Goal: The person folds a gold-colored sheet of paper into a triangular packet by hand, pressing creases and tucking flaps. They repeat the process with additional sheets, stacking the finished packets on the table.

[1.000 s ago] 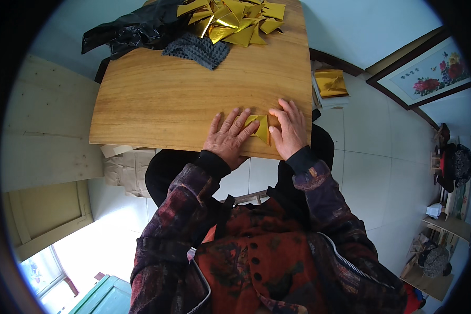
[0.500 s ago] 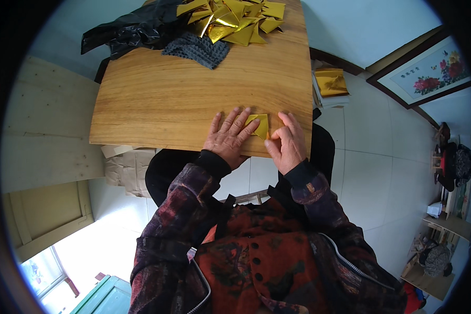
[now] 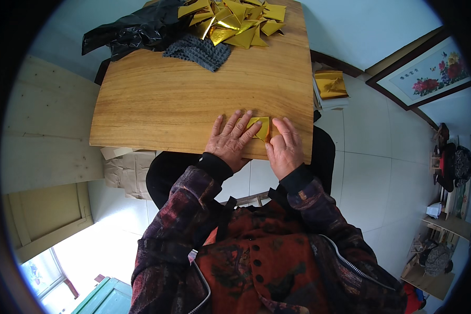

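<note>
A small folded piece of shiny gold paper (image 3: pixel 264 127) lies near the table's front edge. My left hand (image 3: pixel 231 139) rests flat, fingers spread, and its fingertips press the left part of the paper onto the wood. Close against the right edge of the same paper is my right hand (image 3: pixel 286 148). Its fingers are curled, with the thumb at the paper's lower right corner, which looks bent up; the exact grip is partly hidden. Farther back on the table sits a heap of folded gold paper pieces (image 3: pixel 240 23).
Left of the heap lie a black plastic bag (image 3: pixel 133 31) and a grey textured cloth (image 3: pixel 199 52) on the wooden table (image 3: pixel 183 99). Gold sheets (image 3: pixel 331 85) are stacked beside the table's right side. A framed flower picture (image 3: pixel 429 70) leans at the right wall.
My right hand has closed in at the paper's right edge, its fingers more curled and its thumb nearer the lower corner. My left hand stays flat on the paper.
</note>
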### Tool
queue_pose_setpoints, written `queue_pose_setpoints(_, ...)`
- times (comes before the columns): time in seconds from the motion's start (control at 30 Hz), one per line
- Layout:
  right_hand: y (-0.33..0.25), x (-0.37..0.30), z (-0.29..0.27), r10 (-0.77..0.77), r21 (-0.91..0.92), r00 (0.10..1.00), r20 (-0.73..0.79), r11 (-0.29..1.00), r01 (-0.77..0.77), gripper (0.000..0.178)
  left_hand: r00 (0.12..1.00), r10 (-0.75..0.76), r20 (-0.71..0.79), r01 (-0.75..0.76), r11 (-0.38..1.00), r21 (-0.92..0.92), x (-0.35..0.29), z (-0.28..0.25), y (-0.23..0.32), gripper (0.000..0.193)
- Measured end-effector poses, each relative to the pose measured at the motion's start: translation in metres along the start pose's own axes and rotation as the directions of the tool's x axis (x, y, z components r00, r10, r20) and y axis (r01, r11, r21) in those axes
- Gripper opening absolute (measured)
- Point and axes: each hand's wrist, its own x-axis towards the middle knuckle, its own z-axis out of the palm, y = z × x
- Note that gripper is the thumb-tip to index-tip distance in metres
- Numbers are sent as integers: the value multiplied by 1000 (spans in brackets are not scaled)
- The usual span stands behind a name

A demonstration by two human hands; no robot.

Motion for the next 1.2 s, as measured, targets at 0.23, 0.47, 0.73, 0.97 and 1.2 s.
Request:
queue_pose_setpoints(0.23, -4, 4, 2, -97, -125, 995, -17, 988, 95, 11, 1000, 0, 16, 0, 1000, -1, 0, -2, 0, 95)
queue_pose_setpoints(0.47, -4, 5, 2, -111, -125, 994, -5, 986, 110, 9, 1000, 4, 2, -4, 1000, -3, 0, 0, 0, 95)
queue_pose_setpoints(0.73, -2, 5, 1, -121, -117, 993, 2, 986, 120, 7, 999, 2, 53, 0, 1000, -29, 0, -3, 0, 91)
queue_pose_setpoints(0.97, 2, 6, 0, -100, 16, 995, 19, 995, 100, 13, 998, -8, 69, 6, 999, 36, 3, -4, 2, 89)
queue_pose_setpoints(1.2, 7, -3, -11, -159, 123, 986, 41, 980, 153, 28, 998, -15, 63, 12, 999, 41, 3, -5, 3, 88)
